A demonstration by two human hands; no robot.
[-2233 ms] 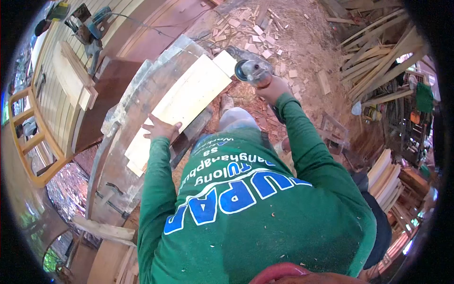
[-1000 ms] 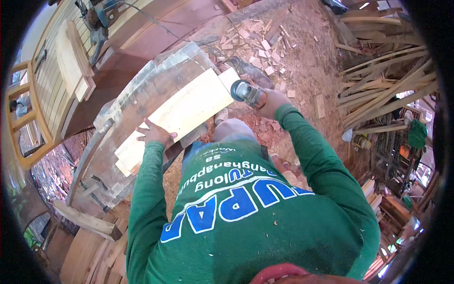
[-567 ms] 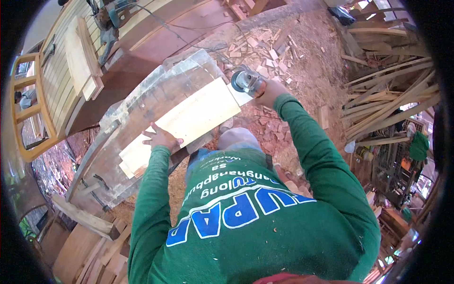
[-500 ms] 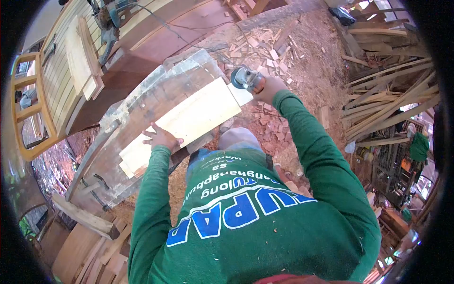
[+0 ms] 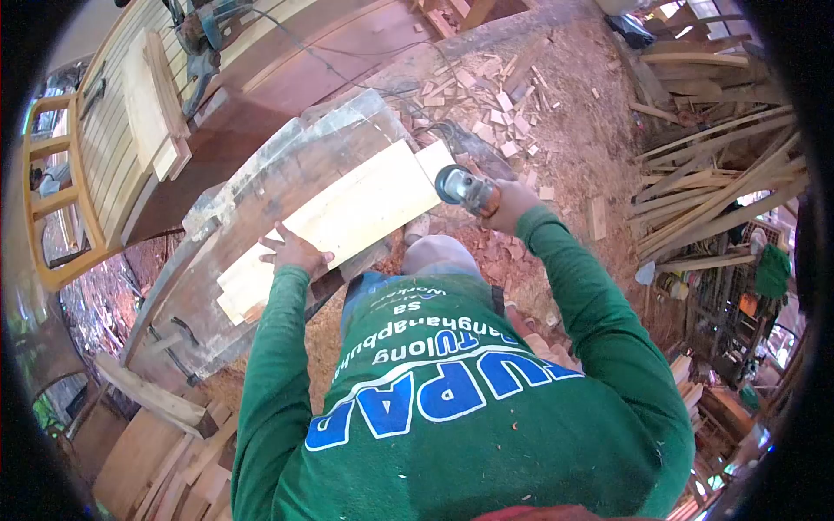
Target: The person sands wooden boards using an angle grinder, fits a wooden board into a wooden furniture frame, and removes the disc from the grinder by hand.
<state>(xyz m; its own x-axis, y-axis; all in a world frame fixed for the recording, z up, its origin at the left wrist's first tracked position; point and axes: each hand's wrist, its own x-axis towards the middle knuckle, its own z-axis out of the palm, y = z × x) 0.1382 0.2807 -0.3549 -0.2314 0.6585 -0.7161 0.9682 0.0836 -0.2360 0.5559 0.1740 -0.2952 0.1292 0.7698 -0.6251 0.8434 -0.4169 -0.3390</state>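
Observation:
A pale wooden board (image 5: pixel 347 208) lies across a worn workbench (image 5: pixel 252 204), with the end of another pale piece (image 5: pixel 433 160) showing beyond its right end. My left hand (image 5: pixel 297 252) rests open on the board's near edge, fingers spread. My right hand (image 5: pixel 514 207) is wrapped round an angle grinder (image 5: pixel 469 191) with an orange body and a round disc head. The disc is at the board's right end; whether it touches the wood I cannot tell.
Wood offcuts (image 5: pixel 504 113) and sawdust cover the ground beyond the bench. A slatted curved wooden structure (image 5: pixel 113 148) stands at the left, with a power tool (image 5: pixel 201 39) on it. Long timber strips (image 5: pixel 721 174) are piled at the right. A cable (image 5: pixel 321 59) runs behind the bench.
My right hand has brought the angle grinder nearer my body and slightly right, along the wood's end, uncovering more of the protruding piece. My left hand stays nearly in place.

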